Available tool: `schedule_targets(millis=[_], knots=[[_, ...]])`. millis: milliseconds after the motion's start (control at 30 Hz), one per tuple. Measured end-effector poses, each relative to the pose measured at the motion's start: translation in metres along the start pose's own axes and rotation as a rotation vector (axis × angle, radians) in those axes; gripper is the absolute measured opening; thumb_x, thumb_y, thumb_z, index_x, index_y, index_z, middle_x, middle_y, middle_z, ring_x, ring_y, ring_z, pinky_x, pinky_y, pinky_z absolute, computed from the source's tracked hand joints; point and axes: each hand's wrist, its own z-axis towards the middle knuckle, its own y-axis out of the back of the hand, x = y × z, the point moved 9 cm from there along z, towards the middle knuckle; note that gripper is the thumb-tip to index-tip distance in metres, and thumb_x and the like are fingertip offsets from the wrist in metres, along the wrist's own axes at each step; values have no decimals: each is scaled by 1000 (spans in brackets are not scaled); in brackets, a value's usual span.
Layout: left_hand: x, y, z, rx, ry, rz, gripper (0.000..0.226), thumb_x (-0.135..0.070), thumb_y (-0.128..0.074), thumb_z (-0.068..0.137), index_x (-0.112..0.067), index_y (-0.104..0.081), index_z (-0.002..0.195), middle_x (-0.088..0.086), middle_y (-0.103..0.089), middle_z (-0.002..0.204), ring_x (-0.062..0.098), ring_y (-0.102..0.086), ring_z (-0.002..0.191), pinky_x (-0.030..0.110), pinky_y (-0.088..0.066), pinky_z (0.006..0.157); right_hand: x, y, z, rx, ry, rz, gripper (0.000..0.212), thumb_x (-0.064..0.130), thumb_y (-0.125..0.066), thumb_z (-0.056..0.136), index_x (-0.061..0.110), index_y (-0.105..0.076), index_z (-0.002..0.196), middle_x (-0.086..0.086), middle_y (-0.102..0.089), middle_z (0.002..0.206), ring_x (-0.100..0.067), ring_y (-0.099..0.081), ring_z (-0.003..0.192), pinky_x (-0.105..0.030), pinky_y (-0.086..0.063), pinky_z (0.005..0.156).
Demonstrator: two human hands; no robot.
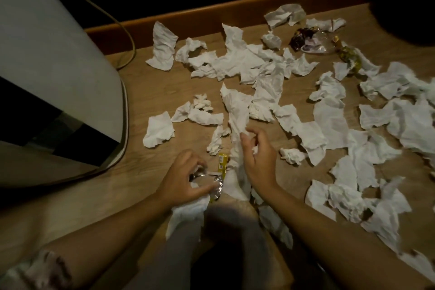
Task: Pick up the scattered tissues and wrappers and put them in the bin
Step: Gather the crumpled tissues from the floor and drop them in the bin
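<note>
Several crumpled white tissues (pixel 237 61) lie scattered across the wooden floor (pixel 150 85). My left hand (pixel 186 176) is shut on a silver and yellow wrapper (pixel 217 187), with a white tissue (pixel 188 212) hanging under the palm. My right hand (pixel 257 155) pinches a long twisted tissue (pixel 237 110) that stretches away from me. A yellow wrapper strip (pixel 222 162) lies between the two hands. Dark brown (pixel 300 39) and gold-green (pixel 348 55) wrappers lie at the far right. A white bin (pixel 58 59) with a dark opening stands at the left.
A wooden skirting board (pixel 211 14) runs along the far edge of the floor. A yellowish cable (pixel 127 37) curves down behind the bin. My legs (pixel 211 254) are at the bottom centre, with tissues beside them.
</note>
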Motion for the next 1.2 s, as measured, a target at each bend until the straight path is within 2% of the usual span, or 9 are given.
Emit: schedule_targets(millis=[100,233,400,633,767,867,933,1033,1200], knots=[[15,-25,-38,177,-95,103,49,-68,-63,77,-29,-62,107,-3,-55,105,11,-48,102,31,-40,86,-6,-18,-21,143,91,-172,43,56,-51,90,18,-64,106,6,-62,98,-9,-58,92,-34,-44,85],[56,-43,-70,262,16,43,33,-62,-31,96,-64,-36,128,-19,-52,124,-16,-27,130,29,-22,115,-21,-27,-50,307,179,-566,61,75,-48,79,26,-64,111,5,-53,104,-12,-46,99,-31,-27,91],[49,-49,-85,401,-223,139,43,-44,-51,94,-24,-48,133,3,-42,146,17,-29,142,37,-12,121,-52,-28,-74,448,256,-759,59,75,-53,76,20,-62,96,-10,-41,146,-26,-29,134,-44,-21,104],[29,-25,-22,163,-64,5,43,-8,-52,79,-7,-57,122,17,-58,116,5,-41,110,5,-24,102,-43,-21,-65,386,274,-529,24,15,-67,71,20,-52,89,-1,-56,94,-19,-51,98,-46,-32,103],[19,-5,18,-133,106,-68,53,10,-59,78,-8,-57,128,2,-50,112,-1,-42,102,7,-36,91,-35,10,-33,168,49,-204,44,1,-53,76,8,-54,119,-12,-58,117,-17,-45,116,-39,-36,104],[-6,-2,38,-256,41,-120,27,-6,-55,83,-3,-69,106,13,-54,101,5,-48,93,5,-36,82,-19,35,-8,64,85,-174,42,-9,-51,76,4,-58,115,-7,-59,109,-14,-53,103,-13,-40,90],[-16,-15,43,-216,15,-138,22,-19,-56,83,-3,-68,93,13,-53,98,10,-50,89,13,-40,77,-9,53,-1,9,166,-187,27,-4,-47,76,2,-64,97,-4,-58,93,-9,-51,88,-7,-37,76],[-18,-44,37,-87,-16,-118,21,-24,-72,77,-8,-64,87,9,-53,103,17,-52,95,24,-45,81,-12,73,-6,-2,204,-196,21,14,-42,79,3,-61,77,-6,-55,80,-16,-49,76,-19,-38,67],[-5,-79,18,124,-74,21,24,-37,-73,82,-16,-63,87,6,-57,125,18,-51,118,30,-43,98,-61,69,-61,211,119,-327,33,34,-38,91,10,-61,90,-7,-59,102,-24,-52,98,-45,-42,85]])
